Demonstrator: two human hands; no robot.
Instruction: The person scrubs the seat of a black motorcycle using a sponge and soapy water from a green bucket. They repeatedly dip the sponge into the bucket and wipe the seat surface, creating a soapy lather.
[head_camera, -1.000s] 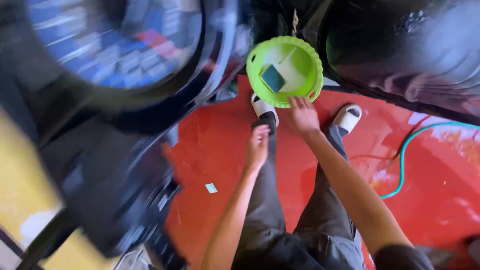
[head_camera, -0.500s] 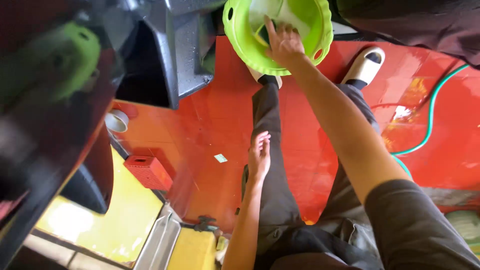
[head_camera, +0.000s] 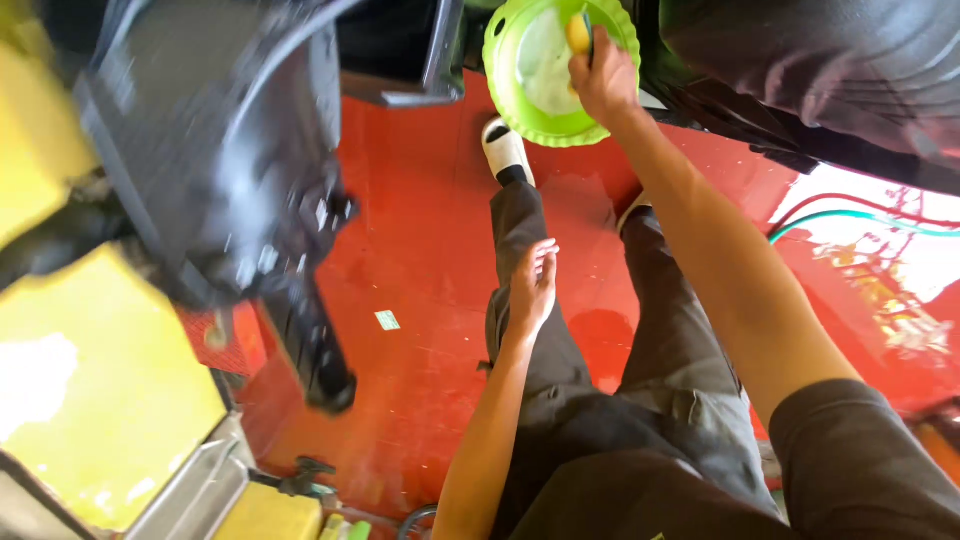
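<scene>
Gripping yellow sponge (head_camera: 578, 32) in green basin (head_camera: 520, 100): right hand (head_camera: 603, 80) | left hand (head_camera: 533, 288) open on thigh

Red floor (head_camera: 420, 230); green hose (head_camera: 850, 220) at right; small paper scrap (head_camera: 387, 320); yellow panel (head_camera: 90, 400) at left.

Bright daylight floods the scene, glare bleaching the wet red floor (head_camera: 880, 260) at right, while the dark machine (head_camera: 230, 150) at left smears with motion blur.
</scene>
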